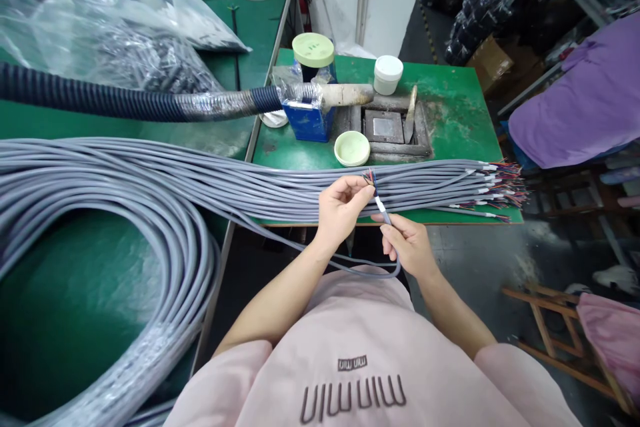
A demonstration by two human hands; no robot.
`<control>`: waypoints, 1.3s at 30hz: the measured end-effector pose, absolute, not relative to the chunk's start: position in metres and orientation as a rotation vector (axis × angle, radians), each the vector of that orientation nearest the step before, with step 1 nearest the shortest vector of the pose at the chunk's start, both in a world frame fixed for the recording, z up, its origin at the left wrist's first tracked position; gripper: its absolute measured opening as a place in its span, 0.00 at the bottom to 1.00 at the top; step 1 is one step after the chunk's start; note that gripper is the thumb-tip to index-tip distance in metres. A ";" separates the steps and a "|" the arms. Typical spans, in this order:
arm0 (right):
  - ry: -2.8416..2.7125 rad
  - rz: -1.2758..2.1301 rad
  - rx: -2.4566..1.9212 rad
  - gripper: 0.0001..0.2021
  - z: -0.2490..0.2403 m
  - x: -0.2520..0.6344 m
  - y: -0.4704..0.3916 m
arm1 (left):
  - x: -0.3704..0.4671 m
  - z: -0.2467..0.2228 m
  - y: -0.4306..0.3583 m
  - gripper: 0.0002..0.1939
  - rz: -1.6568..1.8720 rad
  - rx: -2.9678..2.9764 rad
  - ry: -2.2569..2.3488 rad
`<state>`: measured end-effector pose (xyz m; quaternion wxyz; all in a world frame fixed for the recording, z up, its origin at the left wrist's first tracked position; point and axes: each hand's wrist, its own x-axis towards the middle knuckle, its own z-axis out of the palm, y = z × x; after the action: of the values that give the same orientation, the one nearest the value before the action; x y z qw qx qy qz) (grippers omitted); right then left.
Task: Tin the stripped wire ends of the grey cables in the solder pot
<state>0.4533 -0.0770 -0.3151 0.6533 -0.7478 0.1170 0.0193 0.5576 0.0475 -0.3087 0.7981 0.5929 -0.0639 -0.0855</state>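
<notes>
One grey cable point(387, 218) is raised in front of the cable bundle, its end wrapped with a white band and fanned into thin coloured wires point(370, 178). My left hand point(343, 205) pinches those wires between thumb and fingertips. Just below the white band, my right hand point(407, 240) has its thumb and fingers closed round the grey jacket. From there the cable bends back to the left. Behind both hands the bundle of grey cables point(280, 190) lies along the green bench point(450, 107), with stripped coloured ends at the right.
Beyond the bundle stand a small pale green bowl point(352, 149), a white lidded tub point(388, 75), a blue box point(307, 121) under a hose nozzle point(347, 94), and a square metal pot point(384, 127). Coiled cable point(185, 247) fills the left. A person's purple garment shows at right.
</notes>
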 end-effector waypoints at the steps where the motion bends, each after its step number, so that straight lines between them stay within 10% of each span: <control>1: 0.262 0.039 -1.713 0.18 -0.315 0.453 -0.077 | 0.559 -0.309 0.048 0.12 -0.206 1.267 -0.132; 27: 0.207 0.006 -1.181 0.14 -0.316 0.473 -0.085 | 0.540 -0.313 0.042 0.03 0.040 1.468 -0.515; 39: 0.092 -0.535 -1.722 0.08 -0.302 0.484 -0.093 | 0.530 -0.309 0.029 0.11 -0.256 1.053 -0.156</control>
<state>0.4838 -0.0931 -0.3022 0.6197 -0.7486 0.0399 -0.2325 0.5302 0.0295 -0.3087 0.8540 0.5005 -0.0742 -0.1215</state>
